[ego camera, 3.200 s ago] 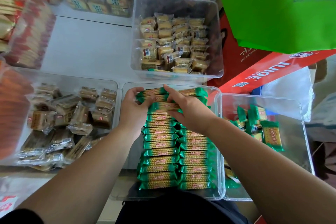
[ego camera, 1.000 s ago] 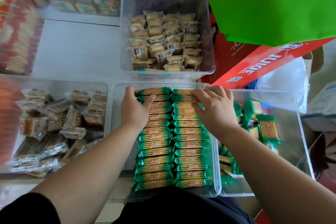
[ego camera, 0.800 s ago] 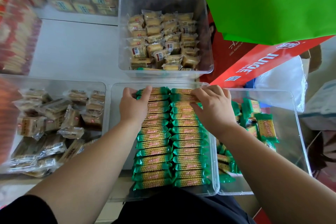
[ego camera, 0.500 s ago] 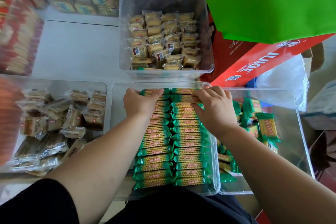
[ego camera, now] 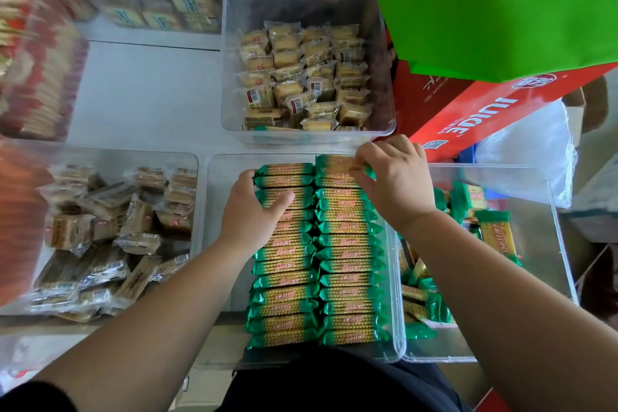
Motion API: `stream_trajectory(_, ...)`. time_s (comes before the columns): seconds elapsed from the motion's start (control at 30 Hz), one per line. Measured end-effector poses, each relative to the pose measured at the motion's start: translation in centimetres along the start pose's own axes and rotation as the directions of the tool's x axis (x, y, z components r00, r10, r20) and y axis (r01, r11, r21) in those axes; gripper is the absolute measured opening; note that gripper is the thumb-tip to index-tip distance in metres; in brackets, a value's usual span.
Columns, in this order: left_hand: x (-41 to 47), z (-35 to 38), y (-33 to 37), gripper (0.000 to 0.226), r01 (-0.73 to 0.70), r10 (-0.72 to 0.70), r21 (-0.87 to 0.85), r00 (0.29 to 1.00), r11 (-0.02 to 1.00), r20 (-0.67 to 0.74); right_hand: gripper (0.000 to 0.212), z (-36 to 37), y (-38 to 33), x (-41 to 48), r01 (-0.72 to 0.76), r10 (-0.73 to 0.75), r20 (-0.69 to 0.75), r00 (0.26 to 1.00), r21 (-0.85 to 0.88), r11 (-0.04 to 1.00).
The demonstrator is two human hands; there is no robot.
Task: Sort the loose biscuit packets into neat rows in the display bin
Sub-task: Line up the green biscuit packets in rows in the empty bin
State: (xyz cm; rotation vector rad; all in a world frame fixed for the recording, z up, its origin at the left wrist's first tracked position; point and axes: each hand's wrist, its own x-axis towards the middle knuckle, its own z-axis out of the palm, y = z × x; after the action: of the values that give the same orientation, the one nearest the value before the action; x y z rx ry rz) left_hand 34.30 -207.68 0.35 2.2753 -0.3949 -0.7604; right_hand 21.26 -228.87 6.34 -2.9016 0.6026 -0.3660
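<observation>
Biscuit packets (ego camera: 347, 254) are seen stacked in two near-full rows inside the display bin (ego camera: 219, 177), left hand (ego camera: 250, 214) pressed flat and open on one row, right hand (ego camera: 394, 184) pinching the far packet; loose packets (ego camera: 495, 234) remain unsorted in the neighbouring bin (ego camera: 548, 197).

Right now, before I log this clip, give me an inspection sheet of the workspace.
Surface: white tabletop, bare patch between bins.
Job's things: display bin holds two neat rows of green biscuit packets; loose green packets lie in the side bin.
Clutter: bin of tan packets; bin of clear-wrapped packets; red juice carton; green bag.
Grippers: left hand flat on the left row; right hand, fingers pinching the right row's far packet.
Cables: nothing seen.
Surroundings: more bins beyond, blurred.
</observation>
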Motion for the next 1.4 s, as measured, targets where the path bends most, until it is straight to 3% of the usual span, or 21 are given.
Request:
stream_trajectory(0.1,-0.7,-0.5,0.2,0.064,-0.059,0.06,0.016,0.998,0.998,-0.028,0.021,0.0,0.4,0.6,0.035,-0.035,0.006,0.999,-0.066,0.997)
stream_trajectory(0.17,-1.5,-1.1,0.6,0.063,-0.188,0.205,0.132,0.97,0.973,-0.13,0.024,0.1,0.5,0.6,0.035,-0.031,0.035,0.999,-0.089,0.995)
stream_trajectory(0.27,-1.9,-1.6,1.2,0.055,-0.512,0.593,0.377,0.794,0.772,-0.136,0.027,0.2,0.6,0.4,-0.01,0.014,0.048,0.999,-0.068,0.998)
stream_trajectory(0.33,-1.8,-1.4,2.1,0.057,-0.629,0.693,0.409,0.721,0.661,-0.013,0.027,0.1,0.8,0.1,-0.011,0.012,0.045,0.999,-0.019,1.0)
stream_trajectory(0.43,-1.9,-0.2,4.3,0.062,-0.676,0.696,0.456,0.701,0.578,0.157,0.031,-0.9,1.7,-1.1,-0.056,0.054,0.025,0.998,0.087,0.995)
stream_trajectory(0.57,-1.9,2.7,6.5,0.071,-0.676,0.593,0.51,0.727,0.532,0.345,0.035,-2.1,5.6,-6.7,-0.355,0.349,0.063,0.935,0.192,0.915)
stream_trajectory(0.67,-2.0,4.1,6.8,0.07,-0.625,0.566,0.571,0.764,0.532,0.308,0.042,-2.4,10.4,-11.8,-0.554,0.54,0.212,0.815,0.005,0.833)
stream_trajectory(0.77,-2.1,4.5,6.9,0.065,-0.594,0.574,0.611,0.776,0.524,0.262,0.055,-2.9,14.2,-14.7,-0.639,0.641,0.343,0.686,-0.137,0.757)
stream_trajectory(0.9,-2.6,5.0,7.3,0.06,-0.6,0.624,0.588,0.757,0.542,0.197,0.084,-3.0,16.9,-14.2,-0.632,0.598,0.447,0.666,-0.088,0.77)
stream_trajectory(0.97,-3.3,5.1,7.7,0.06,-0.59,0.63,0.594,0.757,0.547,0.173,0.098,-2.6,17.7,-13.4,-0.634,0.575,0.531,0.622,-0.089,0.768)
stream_trajectory(1.1,-5.4,5.7,9.1,0.055,-0.587,0.669,0.61,0.733,0.533,0.12,0.108,-1.6,18.4,-12.7,-0.692,0.586,0.62,0.522,-0.094,0.716)
stream_trajectory(1.2,-7.5,7.0,9.8,0.049,-0.616,0.703,0.585,0.703,0.528,0.107,0.114,-1.3,17.6,-13.7,-0.769,0.572,0.673,0.47,-0.007,0.64)
stream_trajectory(1.4,-11.1,11.3,12.0,0.045,-0.675,0.686,0.459,0.706,0.577,0.175,0.099,-1.8,17.2,-17.0,-0.676,0.361,0.74,0.568,0.168,0.717)
